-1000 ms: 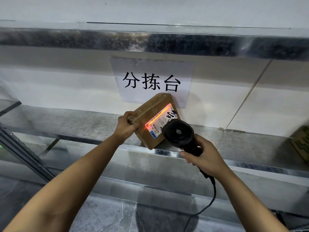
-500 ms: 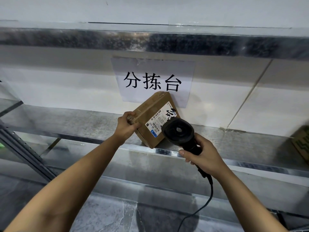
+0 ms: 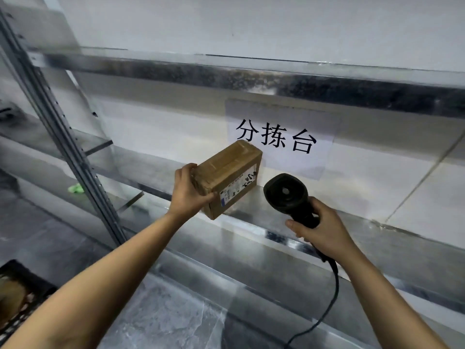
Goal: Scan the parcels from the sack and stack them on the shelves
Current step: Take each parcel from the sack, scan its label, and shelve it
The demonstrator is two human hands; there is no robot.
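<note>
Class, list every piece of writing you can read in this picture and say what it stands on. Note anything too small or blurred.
"分拣台": large black characters on the white paper sign stuck up behind the shelf.
The shipping label on the cardboard parcel: printed lines and barcode too small to read; the black handwritten mark is not legible.
The scanner: no writing visible.

White wall at far side, tiled at lower right. Paper sign with black characters taped on it. Galvanised metal shelves run left to right; perforated upright at left. Grey marbled floor near. Green scrap on left shelf.
</note>
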